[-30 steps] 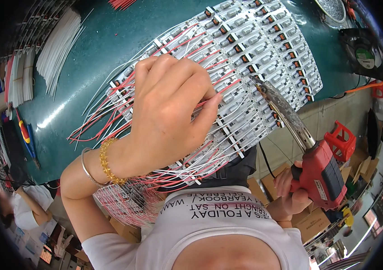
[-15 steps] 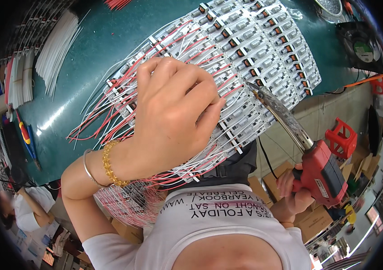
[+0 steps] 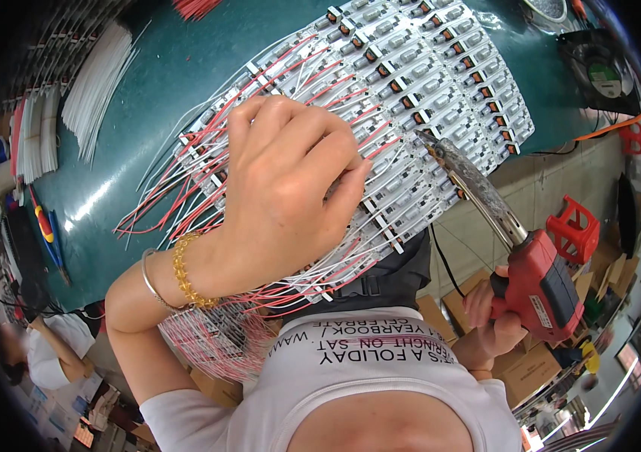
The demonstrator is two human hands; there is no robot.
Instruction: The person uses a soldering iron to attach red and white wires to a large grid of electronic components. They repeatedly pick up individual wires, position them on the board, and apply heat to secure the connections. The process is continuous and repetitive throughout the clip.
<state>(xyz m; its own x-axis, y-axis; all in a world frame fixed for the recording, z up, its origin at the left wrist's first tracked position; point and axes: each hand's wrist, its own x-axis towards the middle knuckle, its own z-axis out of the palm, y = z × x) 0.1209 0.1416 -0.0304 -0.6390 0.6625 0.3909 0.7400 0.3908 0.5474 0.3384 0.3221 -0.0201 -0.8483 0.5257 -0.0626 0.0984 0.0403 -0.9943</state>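
A large sheet of white circuit boards [image 3: 414, 56] with rows of small parts lies over the table's near edge. Red and white wires [image 3: 177, 203] trail off its left side. My left hand [image 3: 290, 181] rests on the boards with fingers curled, its thumb and forefinger pinched at a short red wire [image 3: 386, 148]; the exact grip is partly hidden. In my right hand [image 3: 493, 320] is a red soldering gun [image 3: 542, 290], fingers wrapped round its handle. Its dark tip points up and left over the boards, a small distance right of the red wire's end.
Bundles of white wires [image 3: 98, 87] lie on the green table [image 3: 162, 68] at left, near a red-and-blue hand tool [image 3: 45, 230]. A black fan [image 3: 602, 75] stands at far right. Wired boards [image 3: 215, 339] hang below my left forearm. A red stool [image 3: 572, 230] is at right.
The soldering gun's tip has shifted slightly up and right, away from the red wire's end. The boards and my left hand have slid a little left.
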